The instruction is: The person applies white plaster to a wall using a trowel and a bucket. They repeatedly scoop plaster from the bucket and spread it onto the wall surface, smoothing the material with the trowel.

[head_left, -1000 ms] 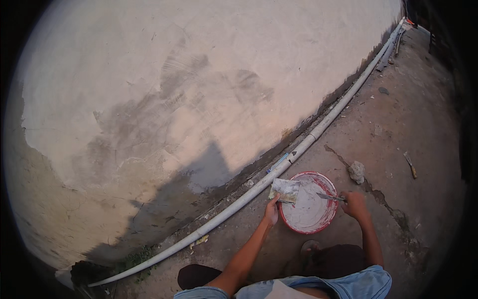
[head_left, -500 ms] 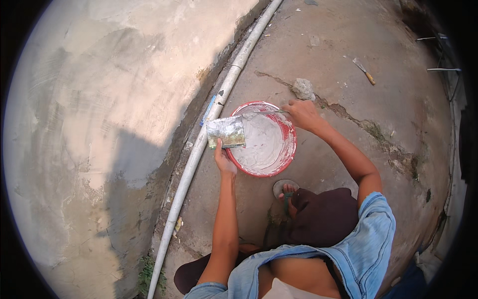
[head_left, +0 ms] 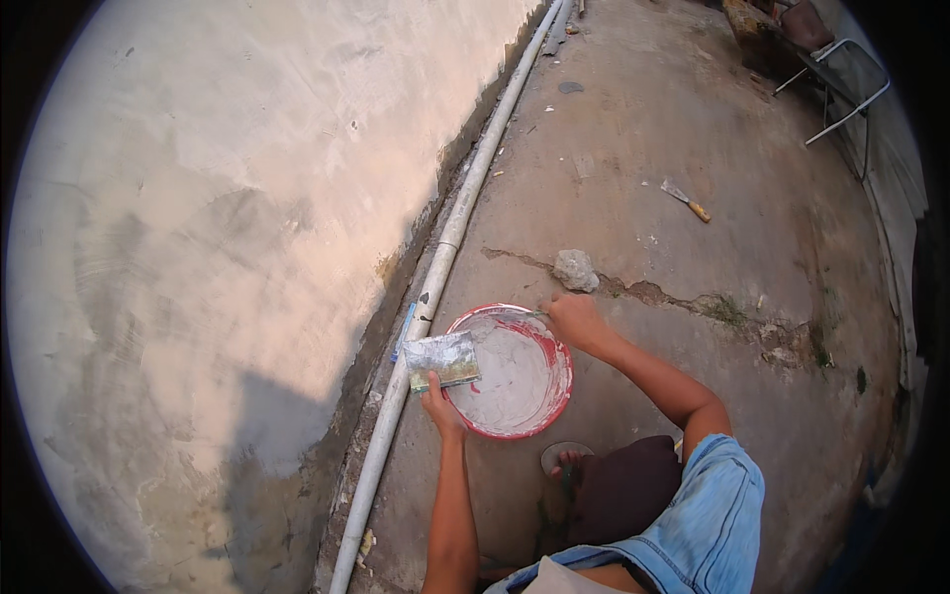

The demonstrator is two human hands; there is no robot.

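Observation:
A red bucket point(head_left: 569, 388) stands on the ground before me, holding pale, wet plaster point(head_left: 512, 368) that also smears its inner wall. At its left rim my left hand point(head_left: 440, 404) grips a flat, shiny rectangular plate point(head_left: 441, 358) from below, thumb on top; the plate overlaps the rim. My right hand point(head_left: 579, 322) is closed at the bucket's far right rim. From its fingers a thin tool point(head_left: 535, 314) reaches in over the rim; its kind and working end cannot be made out.
A pale pipe point(head_left: 441, 259) runs along the foot of the plastered wall point(head_left: 198, 247) at left. Beyond the bucket lie a stone point(head_left: 575, 270) by a ground crack and a scraper point(head_left: 687, 201) with a yellow handle. A metal-framed chair point(head_left: 841, 84) stands far right.
My view has tilted up, so the bucket and both hands sit lower and the chair shows. The tool, before stretched across the bucket to the plate, now shows only a short piece near my right hand.

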